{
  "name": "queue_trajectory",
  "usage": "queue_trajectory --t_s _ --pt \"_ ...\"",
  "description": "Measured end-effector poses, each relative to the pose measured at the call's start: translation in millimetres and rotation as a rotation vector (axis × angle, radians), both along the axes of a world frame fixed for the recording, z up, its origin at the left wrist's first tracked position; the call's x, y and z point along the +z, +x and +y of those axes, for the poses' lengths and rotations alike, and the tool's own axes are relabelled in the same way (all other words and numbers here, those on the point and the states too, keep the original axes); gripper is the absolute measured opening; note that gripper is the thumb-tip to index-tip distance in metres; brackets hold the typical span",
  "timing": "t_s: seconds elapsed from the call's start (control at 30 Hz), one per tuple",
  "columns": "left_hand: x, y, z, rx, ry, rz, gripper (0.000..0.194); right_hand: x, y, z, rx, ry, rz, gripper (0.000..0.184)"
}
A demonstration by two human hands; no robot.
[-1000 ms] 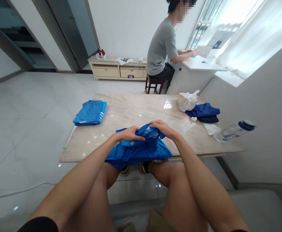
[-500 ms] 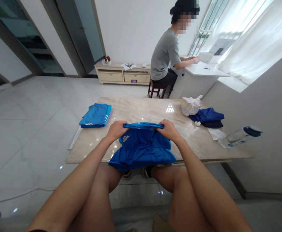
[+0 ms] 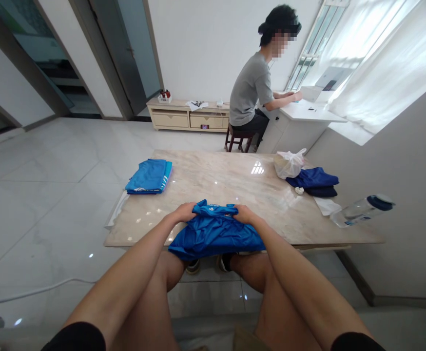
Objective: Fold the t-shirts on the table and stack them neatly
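A blue sports shirt (image 3: 216, 236) lies bunched at the near edge of the marble-patterned table (image 3: 213, 170), its lower part hanging over toward my knees. My left hand (image 3: 186, 212) is closed on the left side of its gathered upper end, and my right hand (image 3: 242, 214) grips the right side. White lettering shows on the fabric between the hands. My fingertips are partly hidden by the cloth. To the far left of my left hand sits a stack of folded blue clothes (image 3: 149, 176).
At the table's right are a white plastic bag (image 3: 289, 165), dark blue clothes (image 3: 313, 180), a crumpled white scrap (image 3: 299, 190) and a clear bottle with a blue lid (image 3: 361, 210). Beyond, a person (image 3: 251, 90) sits on a stool at a white desk (image 3: 310, 111).
Both hands have come down toward me and slightly closer together with the shirt. Its upper end, a taut band before, is now slack and crumpled, with lettering showing.
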State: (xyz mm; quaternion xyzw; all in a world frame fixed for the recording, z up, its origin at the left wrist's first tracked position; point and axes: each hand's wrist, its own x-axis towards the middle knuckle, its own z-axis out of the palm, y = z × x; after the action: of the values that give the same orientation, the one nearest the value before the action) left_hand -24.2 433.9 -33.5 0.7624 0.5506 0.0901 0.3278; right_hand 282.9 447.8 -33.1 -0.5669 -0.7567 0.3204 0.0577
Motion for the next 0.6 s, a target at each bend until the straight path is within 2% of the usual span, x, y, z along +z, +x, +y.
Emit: queue_trajectory --t_s 0.1,0.2,0.27,0.4,0.47,0.53,0.6 --pt "-1.3 8.3 -1.6 -0.090 -0.091 -0.005 0.021 3.7 2.4 1.2 0.050 -0.090 -0.059 0.019" --pt "9.3 3.7 6.3 -0.124 -0.115 -0.036 0.013 16.6 13.3 10.8 0.048 -0.094 -0.077 0.017" --pt "22.7 -8.1 15.0 -0.067 -0.046 -0.072 0.021 29.3 23.0 19.5 -0.030 0.018 -0.060 0.012" --pt "53.7 -39.6 19.1 0.168 0.206 -0.275 0.045 59.1 37.4 25.8 -0.247 0.361 0.150 0.036" --pt "68.6 -53.0 8.7 0.204 0.271 -0.335 0.047 75.7 41.1 19.3 -0.241 0.455 0.239 0.039" --pt "85.5 -63.5 -7.5 0.183 0.285 -0.319 0.044 96.2 45.1 8.8 -0.171 0.503 0.233 0.037" --pt "108.0 -72.1 -24.7 0.228 0.356 -0.361 0.038 122.9 52.1 -2.6 -0.100 0.545 0.193 0.037"
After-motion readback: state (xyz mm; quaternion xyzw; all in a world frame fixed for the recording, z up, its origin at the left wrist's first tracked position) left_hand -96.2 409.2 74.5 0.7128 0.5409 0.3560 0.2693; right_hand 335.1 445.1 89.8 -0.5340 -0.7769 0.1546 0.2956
